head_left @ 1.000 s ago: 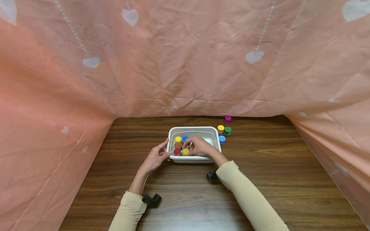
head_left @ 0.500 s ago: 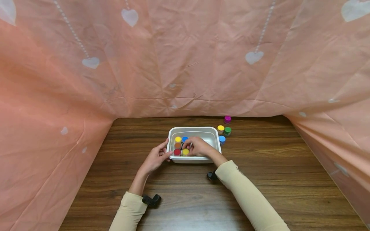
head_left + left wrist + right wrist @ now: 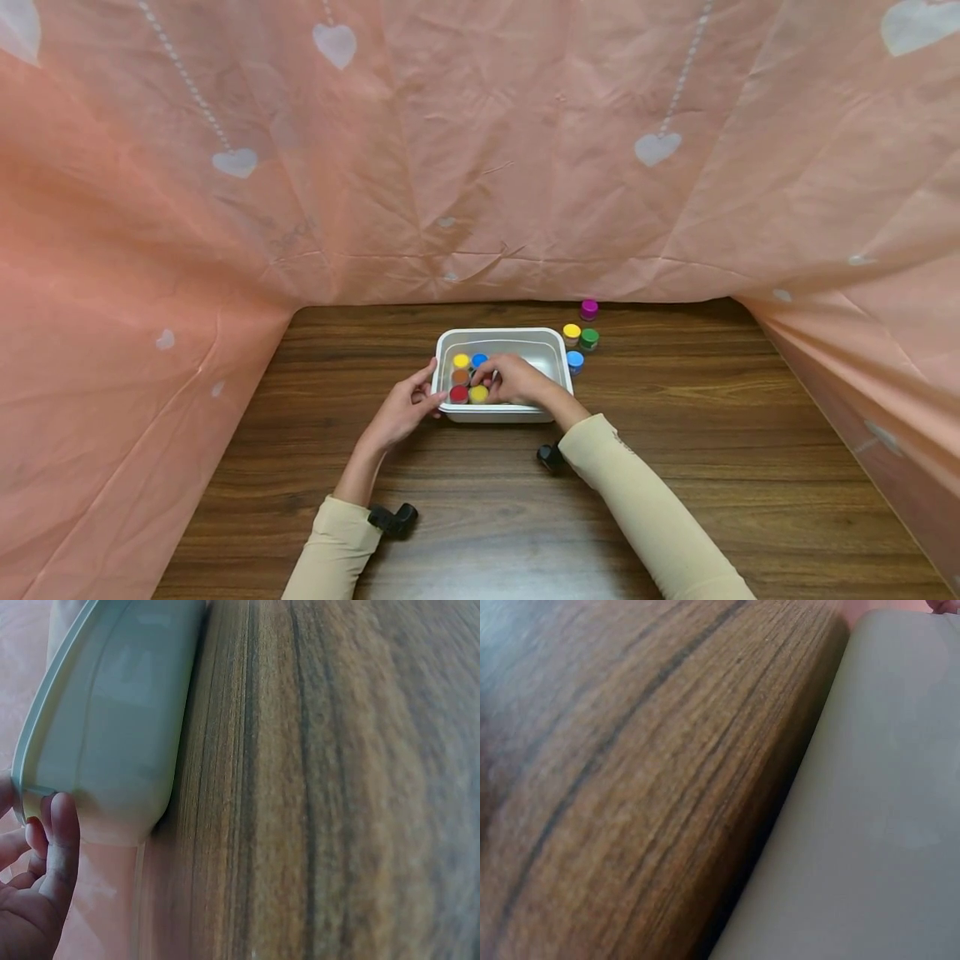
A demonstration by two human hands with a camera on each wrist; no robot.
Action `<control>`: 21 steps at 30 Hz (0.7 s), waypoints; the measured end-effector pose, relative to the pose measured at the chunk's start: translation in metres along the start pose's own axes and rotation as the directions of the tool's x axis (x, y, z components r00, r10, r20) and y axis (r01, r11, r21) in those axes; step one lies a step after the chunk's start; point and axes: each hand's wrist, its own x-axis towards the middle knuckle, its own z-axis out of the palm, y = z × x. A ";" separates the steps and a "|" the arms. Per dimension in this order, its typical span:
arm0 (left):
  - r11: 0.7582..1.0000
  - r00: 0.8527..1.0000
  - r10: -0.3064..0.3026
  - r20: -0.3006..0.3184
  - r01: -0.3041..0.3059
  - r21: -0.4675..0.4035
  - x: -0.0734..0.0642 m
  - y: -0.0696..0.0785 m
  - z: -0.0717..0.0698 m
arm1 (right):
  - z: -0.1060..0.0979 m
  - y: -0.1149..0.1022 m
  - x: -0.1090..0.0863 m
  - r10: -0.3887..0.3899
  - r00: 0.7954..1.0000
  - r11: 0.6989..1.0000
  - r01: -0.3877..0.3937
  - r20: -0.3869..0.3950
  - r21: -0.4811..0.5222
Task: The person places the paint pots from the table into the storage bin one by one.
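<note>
A white plastic tub [image 3: 500,416] stands on the table with small jars in its left part. Their lids show yellow [image 3: 461,361], blue [image 3: 479,360], brown [image 3: 460,377], red [image 3: 458,394] and darker yellow [image 3: 478,393]. My left hand [image 3: 401,412] grips the tub's left end at the rim; in the left wrist view its fingers [image 3: 64,836] lie against the outer wall. My right hand [image 3: 513,382] reaches over the front rim into the tub, fingers bent down, pinching a dark-lidded jar between the blue and darker yellow ones. That jar is mostly hidden by the fingers.
Right of the tub, on the wooden table [image 3: 675,433], are more jars: light blue [image 3: 575,361], yellow [image 3: 572,333], green [image 3: 588,339] and magenta [image 3: 589,309]. Pink cloth [image 3: 480,167] with white hearts hangs behind and along both sides.
</note>
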 end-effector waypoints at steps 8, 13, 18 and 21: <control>1.000 1.000 0.011 -0.003 -0.011 0.019 0.002 -0.004 -0.001 | -0.010 0.000 -0.006 -0.018 1.000 0.999 0.019 -0.022 0.049; 1.000 1.000 0.012 -0.003 -0.012 0.026 0.001 -0.003 -0.002 | -0.031 0.000 -0.019 -0.063 0.994 0.998 0.062 -0.092 -0.008; 1.000 1.000 0.020 0.008 -0.020 0.017 0.001 -0.003 -0.002 | -0.054 0.011 -0.041 -0.033 0.976 0.999 0.032 -0.214 -0.010; 1.000 1.000 0.021 0.006 -0.022 0.012 0.001 -0.004 -0.001 | -0.066 0.020 -0.055 -0.020 0.960 1.000 0.022 -0.278 0.005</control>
